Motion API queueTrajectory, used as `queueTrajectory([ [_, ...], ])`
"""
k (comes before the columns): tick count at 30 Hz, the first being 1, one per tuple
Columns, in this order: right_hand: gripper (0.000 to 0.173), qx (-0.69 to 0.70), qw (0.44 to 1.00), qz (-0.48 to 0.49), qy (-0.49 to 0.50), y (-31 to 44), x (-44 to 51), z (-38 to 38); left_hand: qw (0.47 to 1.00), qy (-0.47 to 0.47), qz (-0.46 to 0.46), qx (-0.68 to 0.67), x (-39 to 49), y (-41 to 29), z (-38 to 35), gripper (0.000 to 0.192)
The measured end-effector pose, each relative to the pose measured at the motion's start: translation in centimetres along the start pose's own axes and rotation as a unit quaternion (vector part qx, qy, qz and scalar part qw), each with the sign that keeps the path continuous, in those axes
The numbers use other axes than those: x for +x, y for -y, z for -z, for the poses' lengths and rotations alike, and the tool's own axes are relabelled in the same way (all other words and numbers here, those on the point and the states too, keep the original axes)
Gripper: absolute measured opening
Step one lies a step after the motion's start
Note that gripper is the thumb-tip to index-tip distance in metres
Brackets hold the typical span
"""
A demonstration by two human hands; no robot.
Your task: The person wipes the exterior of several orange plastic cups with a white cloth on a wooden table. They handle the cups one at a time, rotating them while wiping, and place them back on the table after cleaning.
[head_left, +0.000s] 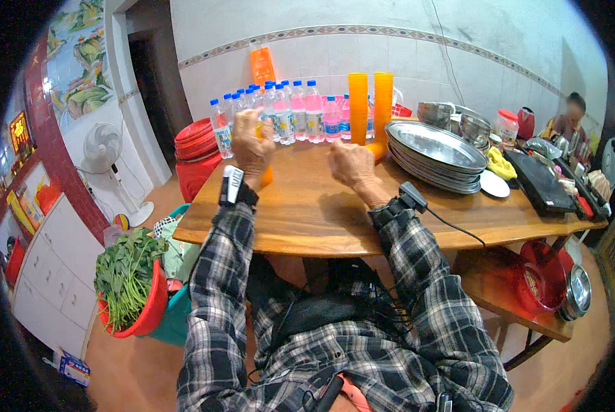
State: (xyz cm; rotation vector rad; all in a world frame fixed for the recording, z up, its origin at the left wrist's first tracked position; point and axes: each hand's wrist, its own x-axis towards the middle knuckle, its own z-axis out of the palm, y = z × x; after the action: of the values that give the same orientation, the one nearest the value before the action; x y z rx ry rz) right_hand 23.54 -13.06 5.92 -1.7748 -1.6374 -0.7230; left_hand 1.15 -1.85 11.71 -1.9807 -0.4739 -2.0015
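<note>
My left hand (pixel 253 141), blurred, is closed around an orange plastic cup or short stack (pixel 267 176), parts of which show above and below the fist. My right hand (pixel 349 164) is a fist over the wooden table (pixel 307 221); an orange plastic cup (pixel 377 151) sticks out at its right side, apparently gripped, mostly hidden. Beyond the right hand rise two tall stacks of orange cups, one nearer (pixel 358 108) and one to its right (pixel 383 103). Behind the left hand are several clear bottles with blue caps (pixel 285 121), and smaller bottles of pink liquid (pixel 332 119).
Stacked metal plates (pixel 436 149) and metal bowls (pixel 474 129) stand right. Farther right are a yellow cloth (pixel 500 164) and a black flat appliance (pixel 539 180). Red stools (pixel 196 141) are stacked left. Leafy greens (pixel 129 278) fill a red basin. A person (pixel 570 121) is at far right.
</note>
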Motion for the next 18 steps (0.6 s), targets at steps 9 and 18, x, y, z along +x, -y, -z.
queueTrajectory([
  [9, 0.075, -0.085, 0.981, -0.044, 0.166, -3.9, -1.7, 1.2, 0.953, 0.228, 0.169, -0.103, -8.9, -4.6, -4.4, 0.027],
  [18, 0.054, -0.047, 0.994, 0.026, 0.098, -3.9, -2.4, 0.0, 0.926, 0.342, 0.142, -0.074, -11.4, -3.3, -4.6, 0.049],
])
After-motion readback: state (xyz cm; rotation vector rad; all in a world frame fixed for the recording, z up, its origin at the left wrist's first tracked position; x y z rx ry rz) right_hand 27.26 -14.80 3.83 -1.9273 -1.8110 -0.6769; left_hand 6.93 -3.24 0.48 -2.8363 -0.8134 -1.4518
